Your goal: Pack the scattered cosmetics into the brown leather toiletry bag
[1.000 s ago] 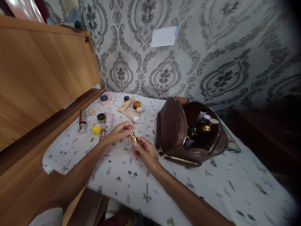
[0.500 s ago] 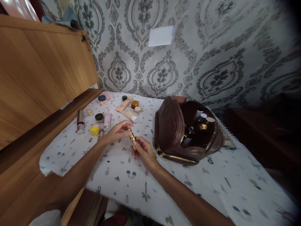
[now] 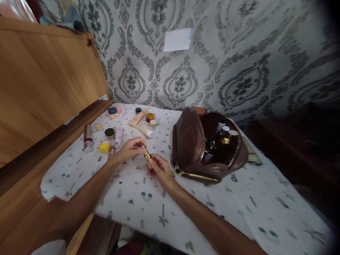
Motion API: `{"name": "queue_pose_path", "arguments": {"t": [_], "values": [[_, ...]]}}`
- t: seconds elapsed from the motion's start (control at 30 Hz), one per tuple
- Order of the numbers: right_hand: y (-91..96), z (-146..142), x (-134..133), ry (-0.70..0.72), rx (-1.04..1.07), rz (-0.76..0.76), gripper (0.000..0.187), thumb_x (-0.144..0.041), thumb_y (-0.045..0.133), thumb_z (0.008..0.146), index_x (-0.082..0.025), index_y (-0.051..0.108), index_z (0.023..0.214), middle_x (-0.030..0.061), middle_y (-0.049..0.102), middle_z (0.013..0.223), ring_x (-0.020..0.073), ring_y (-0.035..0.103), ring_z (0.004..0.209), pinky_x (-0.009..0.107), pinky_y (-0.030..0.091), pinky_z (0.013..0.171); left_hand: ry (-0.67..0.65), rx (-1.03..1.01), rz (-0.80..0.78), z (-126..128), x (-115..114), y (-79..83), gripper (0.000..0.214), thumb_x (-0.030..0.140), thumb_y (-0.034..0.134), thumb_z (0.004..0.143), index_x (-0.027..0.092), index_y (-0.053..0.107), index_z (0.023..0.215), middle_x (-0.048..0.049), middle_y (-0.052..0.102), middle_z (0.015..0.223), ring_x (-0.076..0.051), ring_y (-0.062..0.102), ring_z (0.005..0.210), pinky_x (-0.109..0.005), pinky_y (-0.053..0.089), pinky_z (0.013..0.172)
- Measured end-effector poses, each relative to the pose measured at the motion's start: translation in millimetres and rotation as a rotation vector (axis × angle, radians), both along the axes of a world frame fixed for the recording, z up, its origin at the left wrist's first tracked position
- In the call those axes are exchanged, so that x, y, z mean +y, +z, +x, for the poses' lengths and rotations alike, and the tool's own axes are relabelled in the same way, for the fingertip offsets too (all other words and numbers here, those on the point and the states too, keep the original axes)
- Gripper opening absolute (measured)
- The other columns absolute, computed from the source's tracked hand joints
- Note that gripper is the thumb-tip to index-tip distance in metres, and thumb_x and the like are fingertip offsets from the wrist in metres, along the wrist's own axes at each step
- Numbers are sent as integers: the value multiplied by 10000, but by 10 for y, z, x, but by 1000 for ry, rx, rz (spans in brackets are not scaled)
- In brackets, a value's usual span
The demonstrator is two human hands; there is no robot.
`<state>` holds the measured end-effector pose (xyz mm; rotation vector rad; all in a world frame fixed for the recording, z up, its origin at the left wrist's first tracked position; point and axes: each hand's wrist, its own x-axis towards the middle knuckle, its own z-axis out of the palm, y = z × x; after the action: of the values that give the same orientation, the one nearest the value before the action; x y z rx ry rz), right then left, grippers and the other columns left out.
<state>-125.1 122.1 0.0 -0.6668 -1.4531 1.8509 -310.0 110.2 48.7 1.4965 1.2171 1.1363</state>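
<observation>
A small gold lipstick tube (image 3: 147, 159) is held over the patterned bed sheet (image 3: 239, 202) between both hands. My right hand (image 3: 160, 170) grips its lower part with fingers curled round it. My left hand (image 3: 129, 149) pinches the tube's top end with thumb and fingertips. An open brown zip bag (image 3: 195, 145) lies just right of my hands, with bottles and a gold-capped item inside.
Several jars, tubes and a silver-red cylinder (image 3: 87, 137) lie scattered on the sheet at the back left. A wooden headboard (image 3: 47, 85) rises along the left. Patterned wallpaper with a white paper (image 3: 177, 39) stands behind. Dark furniture sits at the right.
Both hands stay on the lipstick tube; my left fingers have closed more onto its top. The view has shifted slightly, so everything sits a little further left.
</observation>
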Motion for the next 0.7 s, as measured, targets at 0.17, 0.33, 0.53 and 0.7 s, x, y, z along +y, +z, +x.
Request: {"name": "queue_pose_path", "arguments": {"t": [0.17, 0.33, 0.53, 0.7], "values": [[-9, -2, -2, 12, -5, -8, 474, -642, 652, 785, -181, 579, 866, -25, 597, 719, 86, 535, 484, 212, 351, 422, -50, -48, 11, -12, 6, 8, 356, 443, 756, 745, 139, 627, 877, -14, 583, 812, -134, 522, 741, -245, 396, 687], [21, 10, -9, 23, 2, -15, 458, -632, 649, 798, -184, 575, 856, -22, 599, 713, 87, 530, 482, 212, 351, 429, -33, -77, 10, -13, 6, -1, 371, 450, 773, 735, 133, 637, 873, -17, 592, 808, -133, 536, 736, -246, 407, 689], [98, 33, -38, 67, 18, -7, 445, -621, 662, 794, -194, 590, 896, -3, 632, 727, 132, 590, 599, 226, 404, 510, -45, -101, -11, -10, 0, 11, 362, 410, 801, 711, 141, 629, 880, -9, 611, 792, -130, 551, 716, -239, 423, 672], [126, 37, -54, 21, 67, 91, 408, -584, 685, 792, -181, 643, 836, -17, 585, 698, 115, 528, 638, 244, 422, 627, -90, -69, -8, 65, -58, 67, 312, 392, 786, 730, 141, 644, 849, -20, 635, 787, -141, 568, 723, -243, 441, 671]]}}
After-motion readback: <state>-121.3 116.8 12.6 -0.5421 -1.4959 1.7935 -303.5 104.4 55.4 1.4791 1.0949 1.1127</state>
